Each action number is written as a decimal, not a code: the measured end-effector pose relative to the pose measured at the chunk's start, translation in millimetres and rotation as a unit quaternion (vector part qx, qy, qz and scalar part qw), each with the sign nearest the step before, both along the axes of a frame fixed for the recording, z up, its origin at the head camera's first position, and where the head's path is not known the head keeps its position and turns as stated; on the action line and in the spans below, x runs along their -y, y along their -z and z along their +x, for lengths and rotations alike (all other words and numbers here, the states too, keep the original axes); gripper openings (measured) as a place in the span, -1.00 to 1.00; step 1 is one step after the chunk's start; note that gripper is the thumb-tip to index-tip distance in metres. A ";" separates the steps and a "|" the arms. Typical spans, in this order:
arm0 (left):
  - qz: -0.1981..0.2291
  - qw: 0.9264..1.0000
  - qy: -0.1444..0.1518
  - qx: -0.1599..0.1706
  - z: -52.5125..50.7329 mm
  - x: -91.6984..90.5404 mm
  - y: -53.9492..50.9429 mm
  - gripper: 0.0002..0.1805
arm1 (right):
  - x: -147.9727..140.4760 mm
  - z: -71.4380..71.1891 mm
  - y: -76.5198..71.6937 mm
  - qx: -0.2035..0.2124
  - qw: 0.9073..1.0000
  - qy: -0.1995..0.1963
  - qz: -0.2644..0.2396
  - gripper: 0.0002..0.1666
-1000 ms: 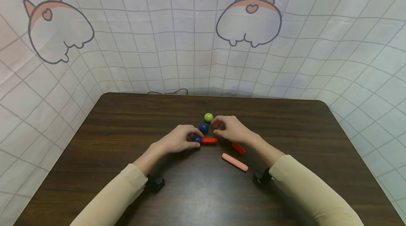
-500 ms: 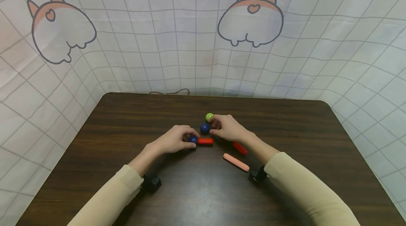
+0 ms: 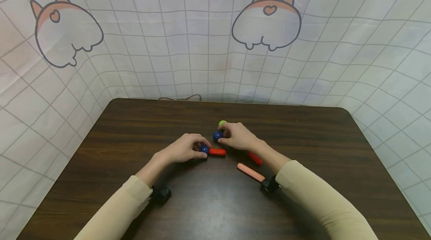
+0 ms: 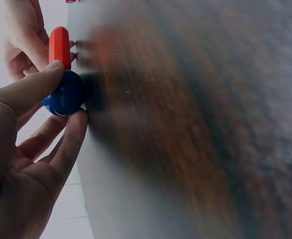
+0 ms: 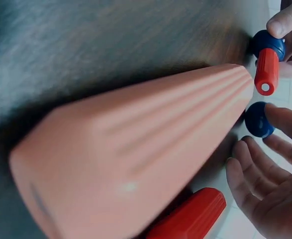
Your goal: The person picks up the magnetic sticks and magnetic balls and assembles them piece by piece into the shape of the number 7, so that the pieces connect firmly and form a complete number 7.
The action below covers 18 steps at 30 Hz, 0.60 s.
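1. Left hand (image 3: pixel 186 147): you pinched a glossy dark-blue plastic-looking ball (image 4: pixel 66 94) between thumb and fingertip; a short faceted bright-red rod (image 3: pixel 217 152) touched it end-on, pointing to three o'clock.
2. Right hand (image 3: pixel 240 136): your fingers curved, somewhat spread, about a second glossy dark-blue ball (image 5: pixel 256 119), at half past one from the first. The thumb lay against it; whether the pinch had closed, one cannot tell.
3. Technique (judged): the step in hand seemed to be taking hold of this second ball. Your grip was best set across its widest part, since a smooth sphere pressed off-centre would probably have rolled. The left-hand ball and rod were best kept steady.
4. Hazards (judged): a lime-green ball (image 3: pixel 222 123), at one o'clock from the second blue one, could have been nudged by your forefinger. A ridged coral-pink rod (image 3: pixel 250 172), at four o'clock from the first red rod, lay near your black wrist device (image 3: pixel 268 185). A second bright-red rod (image 3: pixel 255 158) lay at half past four from your right hand.
5. Markings: no brand, label or lettering was legible. The white cloth backdrop (image 3: pixel 151 38) bore a grey grid and cartoon animal figures (image 3: pixel 267 25).
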<state>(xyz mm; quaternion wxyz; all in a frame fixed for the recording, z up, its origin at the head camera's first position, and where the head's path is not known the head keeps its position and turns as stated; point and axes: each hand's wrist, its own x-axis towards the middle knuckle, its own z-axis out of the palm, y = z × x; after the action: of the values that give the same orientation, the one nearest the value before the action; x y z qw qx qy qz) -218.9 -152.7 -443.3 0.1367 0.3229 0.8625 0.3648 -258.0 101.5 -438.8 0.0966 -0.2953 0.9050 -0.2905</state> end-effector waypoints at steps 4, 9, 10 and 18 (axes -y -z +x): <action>0.001 1.000 -0.006 0.017 -1.0 0.2 0.2 -0.72 | 3.7 -0.2 -0.4 0.001 1.000 -0.007 0.012 -0.50; 0.004 1.000 -0.010 0.029 -1.8 0.3 1.7 -0.72 | 5.9 -1.0 -2.9 0.005 1.000 -0.023 0.017 -0.45; 0.006 0.999 -0.011 0.030 -2.0 0.4 2.0 -0.72 | 5.9 -1.5 -3.3 0.008 1.000 -0.024 0.019 -0.45; 0.012 0.999 -0.013 0.030 -1.5 1.7 3.4 -0.72 | 4.4 -4.5 -2.2 0.006 0.999 -0.034 0.024 -0.54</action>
<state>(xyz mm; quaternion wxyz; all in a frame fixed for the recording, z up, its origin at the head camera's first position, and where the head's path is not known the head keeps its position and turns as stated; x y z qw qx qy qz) -220.4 -154.4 -446.7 0.1534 0.3022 0.8578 0.3863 -262.5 97.1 -436.6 0.1194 -0.3216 0.9006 -0.2669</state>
